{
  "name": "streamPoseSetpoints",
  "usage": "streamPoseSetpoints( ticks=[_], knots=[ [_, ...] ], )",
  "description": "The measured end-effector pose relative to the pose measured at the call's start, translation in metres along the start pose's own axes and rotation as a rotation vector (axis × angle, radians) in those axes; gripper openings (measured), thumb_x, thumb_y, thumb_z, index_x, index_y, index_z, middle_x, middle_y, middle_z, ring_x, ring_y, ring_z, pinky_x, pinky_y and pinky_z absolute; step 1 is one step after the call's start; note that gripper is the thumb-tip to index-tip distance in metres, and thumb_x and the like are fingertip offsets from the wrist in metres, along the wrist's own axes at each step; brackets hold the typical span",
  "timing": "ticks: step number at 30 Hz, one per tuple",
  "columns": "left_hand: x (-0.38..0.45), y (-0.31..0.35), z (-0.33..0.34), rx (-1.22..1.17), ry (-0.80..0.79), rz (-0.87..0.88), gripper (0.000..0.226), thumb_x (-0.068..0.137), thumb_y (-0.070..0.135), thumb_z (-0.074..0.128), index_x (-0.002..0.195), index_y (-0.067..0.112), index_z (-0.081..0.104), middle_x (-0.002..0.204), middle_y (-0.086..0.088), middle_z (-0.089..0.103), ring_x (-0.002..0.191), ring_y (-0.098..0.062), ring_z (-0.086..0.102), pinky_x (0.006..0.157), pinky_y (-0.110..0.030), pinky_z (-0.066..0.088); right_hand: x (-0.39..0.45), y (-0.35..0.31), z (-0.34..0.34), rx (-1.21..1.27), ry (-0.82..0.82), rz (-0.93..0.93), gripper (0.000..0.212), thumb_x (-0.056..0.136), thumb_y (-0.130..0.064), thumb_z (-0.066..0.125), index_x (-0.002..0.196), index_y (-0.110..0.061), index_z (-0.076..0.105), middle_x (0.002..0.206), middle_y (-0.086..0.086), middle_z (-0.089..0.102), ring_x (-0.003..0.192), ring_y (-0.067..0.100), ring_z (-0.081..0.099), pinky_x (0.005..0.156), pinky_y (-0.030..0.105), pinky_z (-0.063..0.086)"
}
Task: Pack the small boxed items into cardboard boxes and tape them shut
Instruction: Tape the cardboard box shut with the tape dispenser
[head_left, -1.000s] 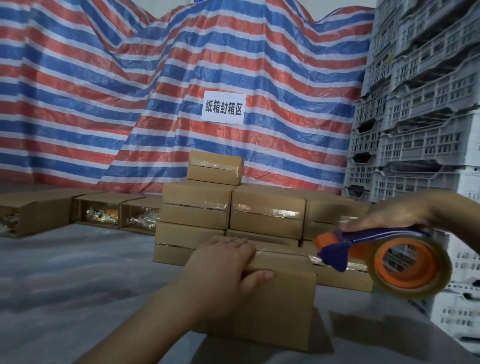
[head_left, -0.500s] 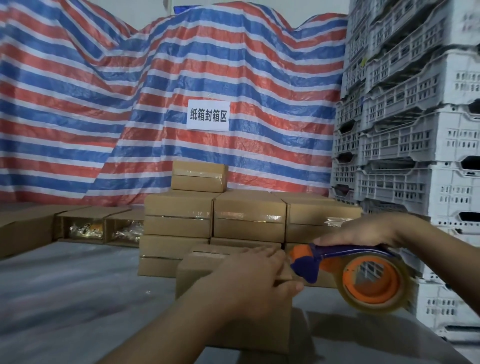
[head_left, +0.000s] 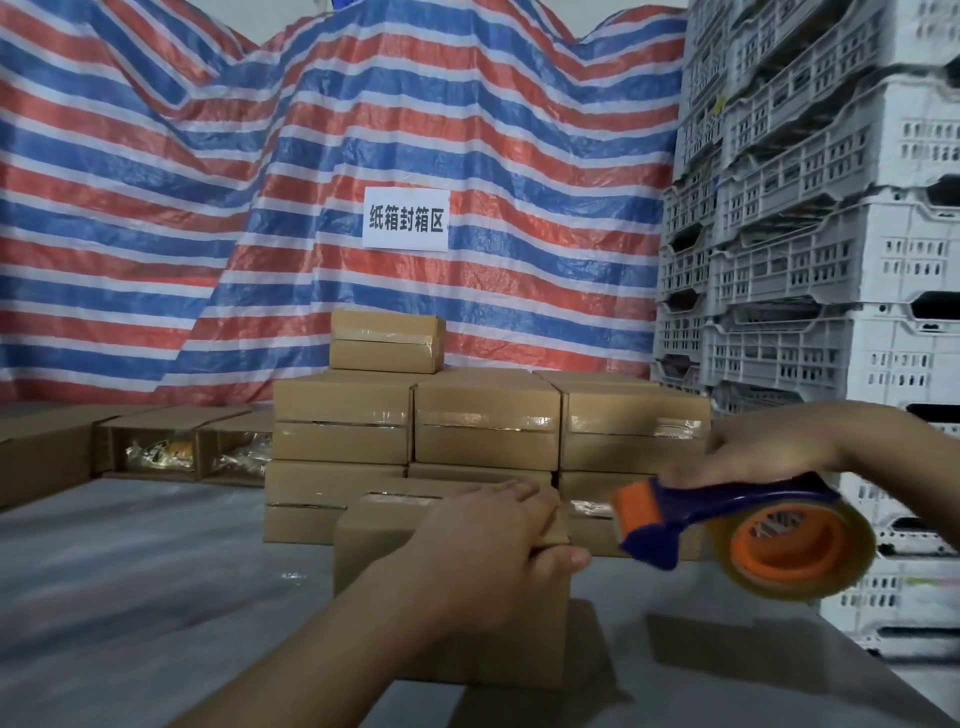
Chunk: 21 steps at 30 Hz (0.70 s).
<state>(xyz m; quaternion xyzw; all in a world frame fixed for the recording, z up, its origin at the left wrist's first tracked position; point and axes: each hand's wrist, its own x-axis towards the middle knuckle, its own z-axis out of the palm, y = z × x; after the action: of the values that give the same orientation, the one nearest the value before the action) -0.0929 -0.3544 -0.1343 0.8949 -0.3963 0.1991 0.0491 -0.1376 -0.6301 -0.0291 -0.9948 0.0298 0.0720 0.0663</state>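
A brown cardboard box (head_left: 374, 545) stands on the grey table in front of me. My left hand (head_left: 493, 540) lies over its top right corner, fingers across the lid and thumb down the near face. My right hand (head_left: 753, 447) grips a tape dispenser (head_left: 727, 525) with a blue handle, orange hub and clear tape roll. Its blue toothed end hangs just right of the box's top corner, close to my left thumb.
Several taped cardboard boxes (head_left: 488, 426) are stacked behind the box. Open boxes (head_left: 171, 447) with wrapped items lie at the left. White plastic crates (head_left: 810, 260) tower at the right. A striped tarp (head_left: 260, 208) with a paper sign (head_left: 406, 219) hangs behind. The grey table (head_left: 130, 597) spreads left.
The tape dispenser in my right hand has moved left and closer to the box's top right corner. My left hand stays on the box.
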Motion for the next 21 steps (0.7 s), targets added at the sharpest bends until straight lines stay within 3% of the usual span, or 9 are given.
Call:
streamPoseSetpoints(
  ticks=[4,7,8,11,14,17,19,21],
  knots=[
    [-0.001,0.001,0.001,0.014,0.006,-0.007,0.070,0.093,0.071,0.024,0.153,0.036,0.012,0.160,0.008,0.024,0.145,-0.012,0.025,0.113,-0.034,0.024,0.009,-0.050,0.018,-0.245,0.105,-0.001,0.065,0.079,-0.083,0.049,0.068,-0.021,0.066,0.054,-0.008,0.063,0.050,0.009,0.059,0.057,0.026,0.045],
    [-0.004,0.003,-0.001,0.000,0.012,-0.005,0.065,0.094,0.070,0.023,0.151,0.041,0.013,0.160,0.008,0.024,0.145,-0.014,0.026,0.113,-0.035,0.025,0.011,-0.057,0.034,-0.726,0.252,0.040,0.057,0.085,-0.073,0.050,0.070,-0.019,0.055,0.068,-0.007,0.055,0.058,0.014,0.051,0.054,0.029,0.039],
    [-0.005,0.003,-0.001,-0.002,0.016,-0.003,0.064,0.094,0.069,0.024,0.151,0.041,0.017,0.159,0.007,0.025,0.144,-0.014,0.027,0.112,-0.035,0.026,0.013,-0.050,0.044,-0.787,0.292,0.038,0.056,0.087,-0.072,0.047,0.072,-0.018,0.054,0.072,-0.006,0.053,0.063,0.015,0.051,0.057,0.030,0.039],
    [-0.005,0.003,0.000,0.011,0.026,-0.002,0.063,0.094,0.069,0.025,0.150,0.040,0.020,0.159,0.008,0.026,0.143,-0.014,0.028,0.111,-0.035,0.027,0.018,-0.024,0.075,-0.631,0.494,0.038,0.059,0.088,-0.078,0.037,0.078,-0.023,0.054,0.085,-0.005,0.063,0.081,0.019,0.062,0.064,0.031,0.041],
    [-0.002,0.002,0.001,0.005,0.027,0.000,0.063,0.094,0.070,0.025,0.149,0.040,0.021,0.159,0.008,0.026,0.143,-0.014,0.028,0.110,-0.035,0.027,0.020,-0.006,0.107,-0.540,0.675,0.100,0.066,0.086,-0.083,0.028,0.071,-0.024,0.053,0.072,-0.008,0.061,0.063,0.012,0.058,0.048,0.027,0.034],
    [-0.001,0.001,0.002,-0.006,0.041,0.010,0.063,0.093,0.071,0.024,0.149,0.040,0.023,0.157,0.008,0.029,0.142,-0.013,0.029,0.109,-0.034,0.027,0.024,0.001,0.140,-0.464,0.735,0.147,0.068,0.086,-0.083,0.024,0.081,-0.026,0.060,0.068,-0.010,0.055,0.056,0.010,0.051,0.041,0.026,0.025],
    [-0.001,0.001,0.003,0.000,0.050,0.012,0.063,0.093,0.071,0.024,0.149,0.040,0.023,0.157,0.008,0.029,0.142,-0.012,0.029,0.110,-0.034,0.027,0.024,0.000,0.152,-0.411,0.747,0.175,0.067,0.086,-0.083,0.025,0.097,-0.028,0.061,0.079,-0.009,0.061,0.068,0.011,0.061,0.043,0.027,0.025],
    [-0.002,0.001,0.003,-0.002,0.056,0.012,0.063,0.093,0.070,0.024,0.149,0.040,0.023,0.157,0.008,0.029,0.142,-0.012,0.029,0.110,-0.034,0.027,0.022,-0.004,0.157,-0.365,0.730,0.200,0.066,0.086,-0.083,0.025,0.096,-0.027,0.060,0.083,-0.008,0.063,0.077,0.012,0.066,0.045,0.028,0.028]
  ],
)
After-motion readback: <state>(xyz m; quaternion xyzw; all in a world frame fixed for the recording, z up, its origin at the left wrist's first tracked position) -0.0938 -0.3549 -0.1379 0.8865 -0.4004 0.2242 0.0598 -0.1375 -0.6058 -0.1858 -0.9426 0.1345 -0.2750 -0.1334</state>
